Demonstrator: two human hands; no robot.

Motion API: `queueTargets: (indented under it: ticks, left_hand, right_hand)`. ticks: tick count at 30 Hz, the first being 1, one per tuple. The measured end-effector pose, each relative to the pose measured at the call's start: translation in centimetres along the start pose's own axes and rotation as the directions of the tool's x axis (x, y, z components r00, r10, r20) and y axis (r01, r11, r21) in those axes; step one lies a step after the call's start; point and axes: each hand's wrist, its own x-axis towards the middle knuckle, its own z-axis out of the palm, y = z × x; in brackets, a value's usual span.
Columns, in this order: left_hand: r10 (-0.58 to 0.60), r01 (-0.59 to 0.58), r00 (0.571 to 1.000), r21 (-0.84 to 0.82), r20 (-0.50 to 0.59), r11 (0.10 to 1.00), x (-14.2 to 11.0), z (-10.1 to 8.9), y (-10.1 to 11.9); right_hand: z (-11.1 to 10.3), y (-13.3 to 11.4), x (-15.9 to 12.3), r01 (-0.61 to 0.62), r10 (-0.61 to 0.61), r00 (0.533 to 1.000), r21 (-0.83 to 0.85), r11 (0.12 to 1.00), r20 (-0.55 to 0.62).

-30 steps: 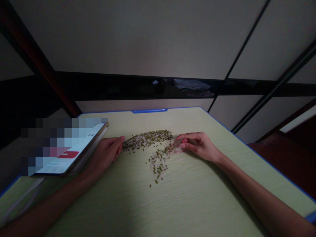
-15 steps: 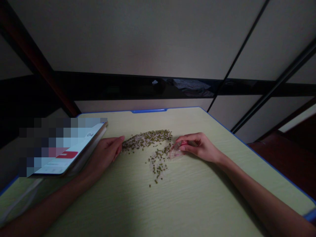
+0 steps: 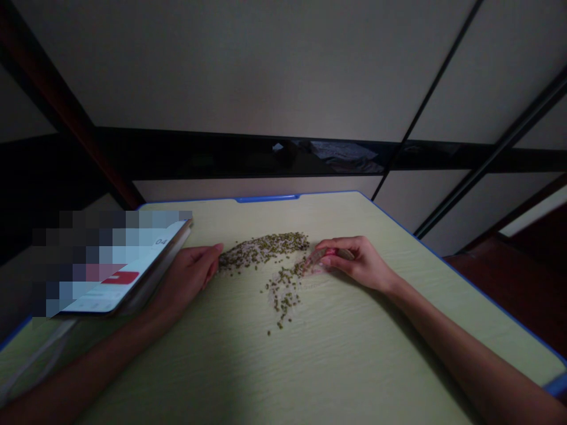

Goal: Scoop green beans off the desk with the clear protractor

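Small green beans, which look like mung beans (image 3: pixel 286 241), lie mixed with pale grains in a long heap across the middle of the table (image 3: pixel 354 366). A thinner scatter of beans (image 3: pixel 286 289) spreads nearer to me. At the heap's left end rests my left hand (image 3: pixel 199 264), thumb pressed against curled fingers; anything inside them is hidden. On the other side, my right hand (image 3: pixel 352 260) pinches a crumpled clear plastic bag (image 3: pixel 315 262) with reddish marks between thumb and fingertips. The bag's left edge touches some of the beans.
A lit tablet (image 3: pixel 128 277), partly blurred out, leans at the left beside my left forearm. A white cable (image 3: pixel 39 360) runs from it towards me. Blue edging (image 3: pixel 268 198) rims the table, and pale cabinet panels (image 3: pixel 248 71) stand behind it.
The plastic bag has shifted and folded a little in my right hand, its lower part drawn up from the table. My left hand and the bean heap look unchanged.
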Motion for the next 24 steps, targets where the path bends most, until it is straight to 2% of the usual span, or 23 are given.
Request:
queueTargets:
  ticks: [9,24]
  left_hand:
    - [-0.008,0.008,1.000,0.010,-0.004,1.000,0.02,0.00,0.13]
    - [0.005,-0.005,1.000,0.000,0.010,1.000,0.15,-0.02,-0.17]
  right_hand:
    - [0.42,0.05,0.06,0.047,-0.047,0.999,0.023,0.999,0.001]
    - [-0.06,-0.52,-0.18,0.040,-0.056,0.991,0.122,0.992,0.124]
